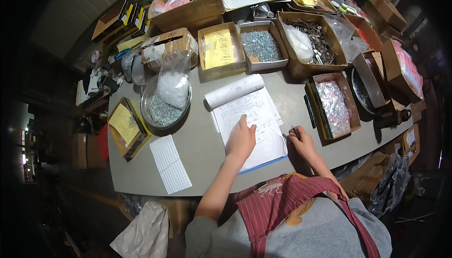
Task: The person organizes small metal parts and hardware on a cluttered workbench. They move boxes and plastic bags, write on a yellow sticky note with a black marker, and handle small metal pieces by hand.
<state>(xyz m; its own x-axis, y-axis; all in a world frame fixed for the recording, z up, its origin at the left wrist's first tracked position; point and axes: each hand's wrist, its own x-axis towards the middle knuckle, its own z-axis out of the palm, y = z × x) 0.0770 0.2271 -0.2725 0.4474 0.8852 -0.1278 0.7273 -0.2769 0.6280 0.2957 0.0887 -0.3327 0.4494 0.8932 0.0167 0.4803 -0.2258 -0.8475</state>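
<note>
A writing pad (263,150) with handwritten lines lies on the table in front of me, its upper pages rolled back into a curl (235,91) at the top. My left hand (241,139) rests on the page, index finger stretched out to the writing and thumb apart from it. Nothing is held in it. Just right of the pad, my right hand (303,143) is closed around a dark pen (295,133), whose upper part shows above the fingers. A blue edge (264,163) shows beneath the pad's lower end.
A printed sheet (170,165) lies to the left. Behind it are a metal bowl (149,102) of small screws and a box with a yellow note (123,124). Boxes of screws (262,46) and mixed hardware (282,34) line the back. A box of plastic packets (333,110) stands right.
</note>
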